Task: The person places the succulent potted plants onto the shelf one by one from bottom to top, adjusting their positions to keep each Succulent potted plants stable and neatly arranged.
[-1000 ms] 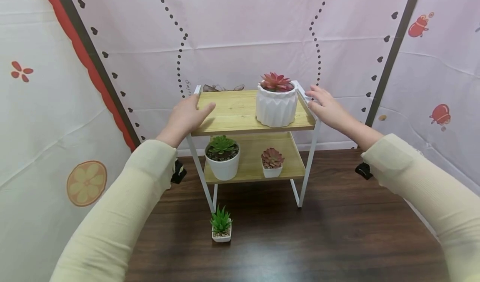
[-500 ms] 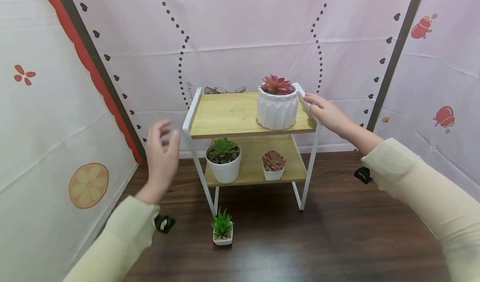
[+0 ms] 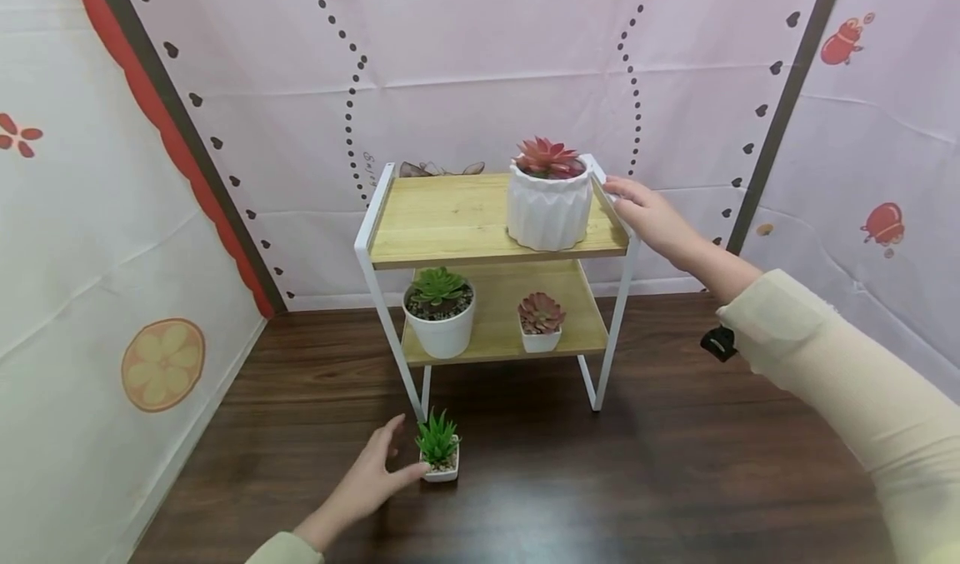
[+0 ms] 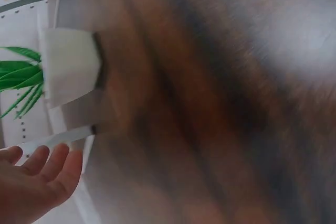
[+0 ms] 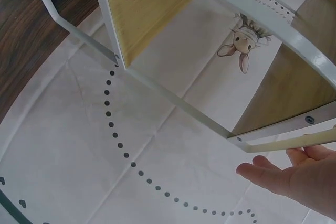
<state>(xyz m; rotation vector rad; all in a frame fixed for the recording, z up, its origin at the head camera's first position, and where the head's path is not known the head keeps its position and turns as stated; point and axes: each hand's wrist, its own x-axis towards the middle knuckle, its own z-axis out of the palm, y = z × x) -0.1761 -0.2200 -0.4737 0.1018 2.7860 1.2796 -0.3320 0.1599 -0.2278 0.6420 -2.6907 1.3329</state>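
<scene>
A small spiky green plant in a white square pot (image 3: 439,457) stands on the dark wood floor by the shelf's front left leg. My left hand (image 3: 367,479) is beside it, thumb and fingers spread on its left and near sides. In the left wrist view a gap shows between the fingers (image 4: 60,166) and the white pot (image 4: 71,66). My right hand (image 3: 654,218) has its fingertips at the right white rail of the two-tier shelf (image 3: 442,222), with fingers loosely extended. In the right wrist view this hand (image 5: 307,177) lies along the rail.
On the top board a white ribbed pot (image 3: 550,212) with a red succulent stands near the right rail. Below it are a round white pot (image 3: 442,331) with a green succulent and a small white pot (image 3: 542,341) with a reddish succulent. Printed cloth (image 3: 480,64) hangs behind.
My left hand has left the shelf's top left side and come down to the small green plant on the floor. My right hand has closed in on the right rail. The pots have not moved.
</scene>
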